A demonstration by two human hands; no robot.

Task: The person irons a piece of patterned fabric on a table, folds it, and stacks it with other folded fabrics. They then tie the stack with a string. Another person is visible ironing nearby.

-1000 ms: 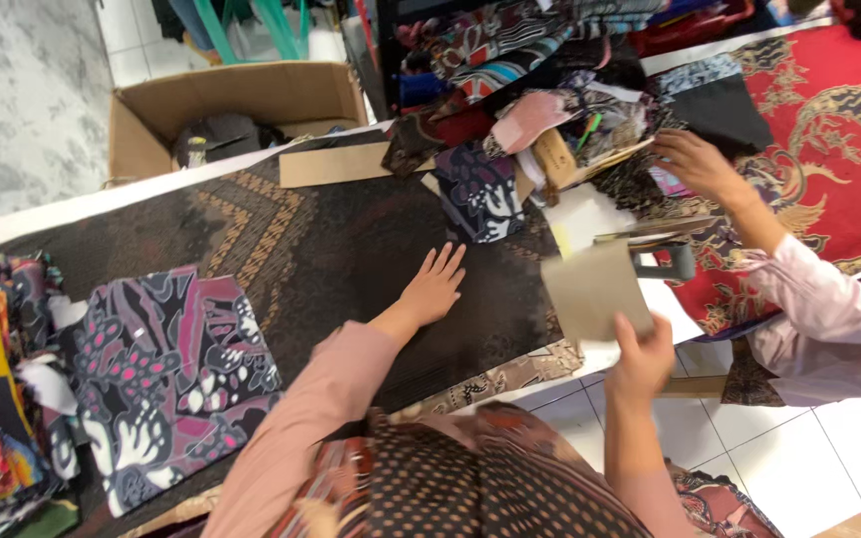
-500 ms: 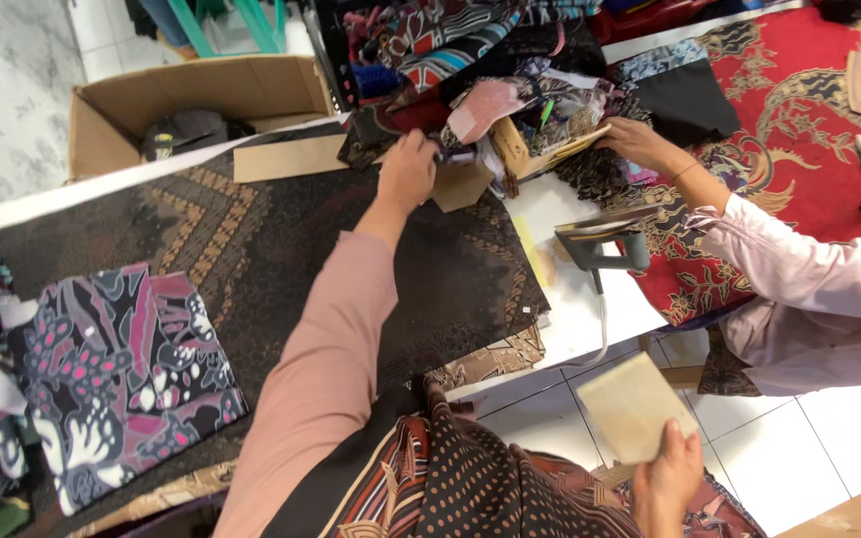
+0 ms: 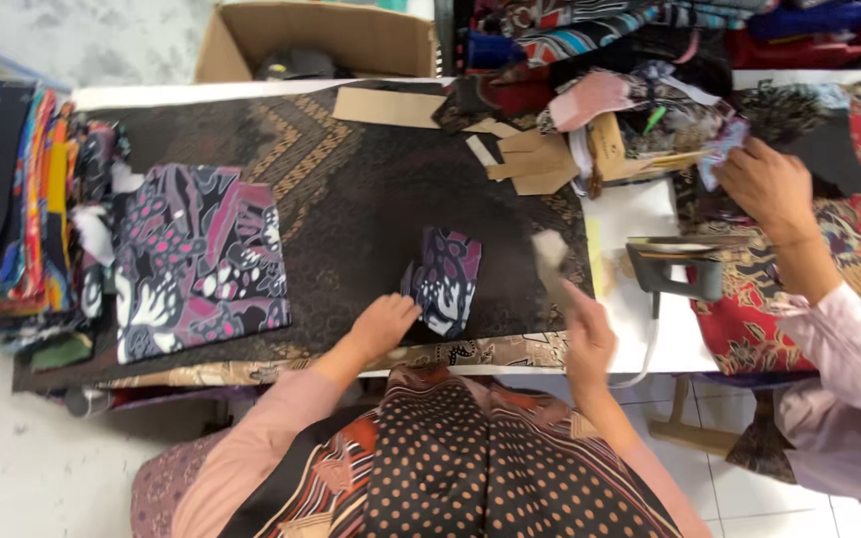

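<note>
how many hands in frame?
3. Left hand on the small patterned fabric piece; right hand holding a card piece; a co-worker's hand at right. Others may be hidden.

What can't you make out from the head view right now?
- Card in the right hand: motion-blurred, grip unclear.
- Box contents: dark, top cut off by the frame.
- Co-worker's hand: what it holds is hidden by its fingers.
- Left hand fingertips on the patch: edge contact unclear.

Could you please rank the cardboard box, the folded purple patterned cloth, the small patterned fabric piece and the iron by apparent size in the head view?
1. cardboard box, partly cropped
2. folded purple patterned cloth, close to the box
3. iron
4. small patterned fabric piece, close to the iron
</note>
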